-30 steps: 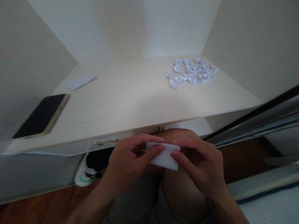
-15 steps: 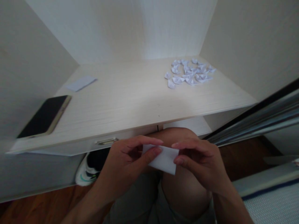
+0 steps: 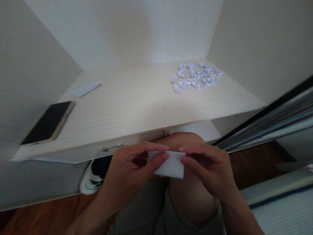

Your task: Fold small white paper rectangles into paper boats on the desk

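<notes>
A small white piece of paper [image 3: 171,166], with a straight upper edge, is held between my two hands above my knees. My left hand [image 3: 137,169] pinches its left part, thumb on the near face and forefinger along the top. My right hand [image 3: 207,166] grips the upper right corner between thumb and forefinger. The other fingers curl behind and are partly hidden. Beyond, at the right of the desk, lies a cluster of several small folded paper boats [image 3: 195,76].
The pale wooden desk [image 3: 127,104] carries a phone [image 3: 49,122] at its left edge and a stack of white paper slips [image 3: 85,88] behind it. Beneath are a drawer handle [image 3: 111,148] and a shoe [image 3: 90,178]. A dark-edged panel [image 3: 281,114] stands at right.
The paper has turned slightly so its edges lie more level. My right thumb has moved a little up along its right edge. Both hands keep their hold.
</notes>
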`<state>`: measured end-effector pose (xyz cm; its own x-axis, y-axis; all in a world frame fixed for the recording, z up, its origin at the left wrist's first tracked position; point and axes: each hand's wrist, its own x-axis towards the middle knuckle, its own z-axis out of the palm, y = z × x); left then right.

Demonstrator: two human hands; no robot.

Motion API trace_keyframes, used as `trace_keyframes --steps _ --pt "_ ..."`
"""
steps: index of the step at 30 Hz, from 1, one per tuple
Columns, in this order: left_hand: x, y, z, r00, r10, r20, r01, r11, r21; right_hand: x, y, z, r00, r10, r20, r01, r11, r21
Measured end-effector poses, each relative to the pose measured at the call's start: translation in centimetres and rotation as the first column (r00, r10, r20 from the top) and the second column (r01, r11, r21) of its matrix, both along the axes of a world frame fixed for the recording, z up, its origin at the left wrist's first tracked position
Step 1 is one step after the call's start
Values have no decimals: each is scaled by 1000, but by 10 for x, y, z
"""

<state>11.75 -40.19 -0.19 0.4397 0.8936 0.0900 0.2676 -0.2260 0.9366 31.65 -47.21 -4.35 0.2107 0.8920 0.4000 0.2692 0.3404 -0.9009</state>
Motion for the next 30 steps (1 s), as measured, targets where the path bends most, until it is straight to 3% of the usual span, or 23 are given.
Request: trace_keyframes --steps 8,14,30 --pt "-1 -3 3 1000 4 -8 -4 1000 22 -9 -2 10 987 -42 157 40 999 15" --pt "-7 -2 4 999 21 31 -18 997 -78 -7 0 10 990 -60 131 58 998 19" --pt "-13 -2 10 995 100 -7 -100 993 -57 -8 2 15 995 6 101 -4 1000 -13"
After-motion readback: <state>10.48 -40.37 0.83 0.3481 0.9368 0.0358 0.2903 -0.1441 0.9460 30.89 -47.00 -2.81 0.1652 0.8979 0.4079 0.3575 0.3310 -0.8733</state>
